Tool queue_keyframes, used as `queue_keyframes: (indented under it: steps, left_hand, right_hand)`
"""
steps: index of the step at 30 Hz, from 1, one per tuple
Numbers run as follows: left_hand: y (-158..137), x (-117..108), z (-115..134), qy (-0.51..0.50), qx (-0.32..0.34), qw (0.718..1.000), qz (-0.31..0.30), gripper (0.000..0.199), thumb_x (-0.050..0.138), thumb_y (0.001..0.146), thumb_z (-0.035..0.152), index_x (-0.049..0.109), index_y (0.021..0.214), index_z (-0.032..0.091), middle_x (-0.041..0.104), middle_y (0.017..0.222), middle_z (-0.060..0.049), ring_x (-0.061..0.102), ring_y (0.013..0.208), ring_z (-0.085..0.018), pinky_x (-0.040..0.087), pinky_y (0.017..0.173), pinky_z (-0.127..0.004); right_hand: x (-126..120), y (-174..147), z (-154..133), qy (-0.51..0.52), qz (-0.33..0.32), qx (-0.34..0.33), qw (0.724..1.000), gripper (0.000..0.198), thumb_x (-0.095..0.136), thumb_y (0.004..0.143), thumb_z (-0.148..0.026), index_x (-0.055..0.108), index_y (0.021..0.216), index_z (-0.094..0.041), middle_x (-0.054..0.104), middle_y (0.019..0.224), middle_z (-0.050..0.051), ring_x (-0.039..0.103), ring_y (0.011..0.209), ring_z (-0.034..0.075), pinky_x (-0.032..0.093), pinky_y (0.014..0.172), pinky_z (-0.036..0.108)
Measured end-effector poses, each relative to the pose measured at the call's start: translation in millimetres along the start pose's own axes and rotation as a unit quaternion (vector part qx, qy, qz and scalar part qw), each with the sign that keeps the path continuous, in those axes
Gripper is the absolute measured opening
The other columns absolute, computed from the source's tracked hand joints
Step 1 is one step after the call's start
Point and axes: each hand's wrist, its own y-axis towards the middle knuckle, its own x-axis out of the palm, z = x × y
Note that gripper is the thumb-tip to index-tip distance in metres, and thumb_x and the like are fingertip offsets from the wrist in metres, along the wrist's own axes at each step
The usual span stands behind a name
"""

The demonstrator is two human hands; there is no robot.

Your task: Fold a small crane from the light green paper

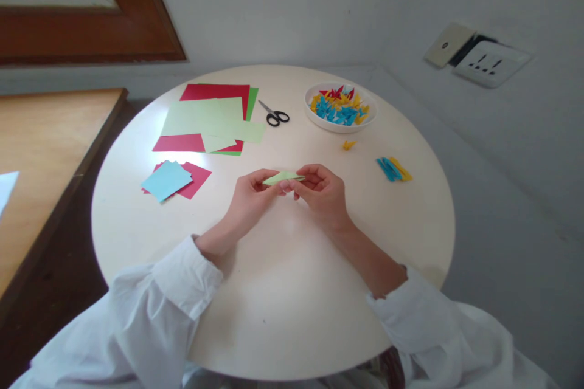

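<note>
A small folded piece of pale green paper is held between both hands above the middle of the round white table. My left hand pinches its left part, thumb along the near side. My right hand grips the right end between thumb and curled fingers. The two thumbs nearly meet at the paper's lower edge, and the fingers hide some of its folds. Beyond the right hand lies one small yellow folded paper piece.
Red and green sheets lie at the back left under pale green ones. Black-handled scissors rest beside them. A white dish holds folded paper cranes. Blue and red squares lie left; blue and yellow folded strips lie right.
</note>
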Motion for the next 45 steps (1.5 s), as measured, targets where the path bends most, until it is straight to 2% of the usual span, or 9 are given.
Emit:
queue_keyframes:
  steps: [7,15,24,29,33,36,39,42,45]
  left_hand:
    - [-0.8,-1.1,-0.1,0.019,0.001,1.000,0.012,0.020,0.070,0.067,0.033,0.064,0.065,0.014,0.064,0.063,-0.003,0.058,0.059,-0.013,0.043,0.052,-0.023]
    - [0.3,-5.4,0.4,0.050,0.005,0.999,0.011,0.017,0.067,0.068,0.031,0.064,0.062,0.015,0.060,0.056,-0.001,0.048,0.047,-0.009,0.033,0.042,-0.020]
    - [-3.2,-8.3,5.6,0.073,0.009,0.997,-0.029,0.023,0.066,0.072,0.036,0.063,0.063,0.015,0.057,0.054,0.000,0.040,0.042,-0.007,0.026,0.038,-0.020]
    - [0.1,-8.6,1.3,0.005,-0.015,0.999,-0.032,0.019,0.066,0.071,0.031,0.063,0.063,0.014,0.060,0.062,-0.002,0.051,0.054,-0.009,0.034,0.046,-0.020]
    - [3.6,-9.4,-3.0,-0.087,-0.047,0.995,-0.025,0.026,0.071,0.066,0.031,0.055,0.053,0.014,0.052,0.054,0.002,0.049,0.054,-0.009,0.037,0.051,-0.021]
    - [4.2,-9.9,-3.4,-0.139,-0.064,0.988,-0.031,0.024,0.074,0.064,0.030,0.057,0.057,0.015,0.050,0.054,0.003,0.049,0.054,-0.008,0.038,0.054,-0.021]
    - [3.6,-10.0,-2.5,-0.156,-0.070,0.985,-0.033,0.022,0.075,0.063,0.031,0.060,0.062,0.014,0.056,0.062,0.002,0.051,0.058,-0.009,0.040,0.056,-0.021]
    - [3.2,-10.1,-2.4,-0.129,-0.053,0.990,-0.037,0.025,0.073,0.066,0.033,0.058,0.063,0.015,0.055,0.060,0.002,0.050,0.056,-0.008,0.039,0.054,-0.021]
    - [1.8,-9.2,-1.0,-0.023,-0.030,0.999,-0.022,0.027,0.071,0.068,0.036,0.054,0.062,0.015,0.043,0.049,0.007,0.036,0.044,-0.005,0.026,0.043,-0.019]
  right_hand:
    - [-1.6,0.4,3.4,-0.007,-0.028,-0.002,1.000,0.035,0.078,0.057,-0.038,0.053,0.073,-0.019,0.064,0.060,-0.003,0.066,0.056,0.015,0.050,0.047,0.023]
    - [-1.3,-0.3,2.2,-0.003,-0.048,0.006,0.999,0.042,0.078,0.055,-0.030,0.061,0.091,-0.019,0.068,0.072,-0.001,0.067,0.067,0.014,0.054,0.060,0.025]
    - [-2.7,1.4,2.0,-0.056,-0.045,0.020,0.997,0.019,0.070,0.064,-0.033,0.065,0.071,-0.016,0.065,0.057,0.000,0.062,0.054,0.013,0.048,0.051,0.025]
    - [-3.0,1.0,0.0,-0.078,-0.057,0.017,0.995,0.015,0.066,0.066,-0.031,0.062,0.062,-0.017,0.063,0.055,-0.001,0.056,0.052,0.011,0.044,0.051,0.023]
    - [-3.9,0.6,0.3,-0.111,-0.074,0.022,0.991,0.015,0.063,0.067,-0.030,0.060,0.059,-0.018,0.062,0.054,-0.001,0.054,0.052,0.010,0.042,0.053,0.024]
    - [-4.4,0.0,1.7,-0.127,-0.103,0.024,0.986,0.015,0.062,0.068,-0.031,0.060,0.059,-0.018,0.062,0.056,-0.001,0.054,0.055,0.011,0.042,0.055,0.025]
    - [-4.7,-0.7,3.0,-0.147,-0.130,0.010,0.981,0.016,0.061,0.068,-0.031,0.060,0.059,-0.018,0.060,0.057,-0.002,0.052,0.055,0.011,0.041,0.056,0.025]
    - [-5.4,-0.5,3.7,-0.172,-0.119,-0.008,0.978,0.022,0.060,0.070,-0.035,0.058,0.057,-0.018,0.056,0.054,-0.002,0.049,0.053,0.010,0.040,0.054,0.025]
    - [-6.4,0.9,3.8,-0.149,-0.058,-0.033,0.987,0.022,0.064,0.069,-0.038,0.057,0.062,-0.018,0.057,0.061,-0.001,0.052,0.058,0.011,0.043,0.055,0.025]
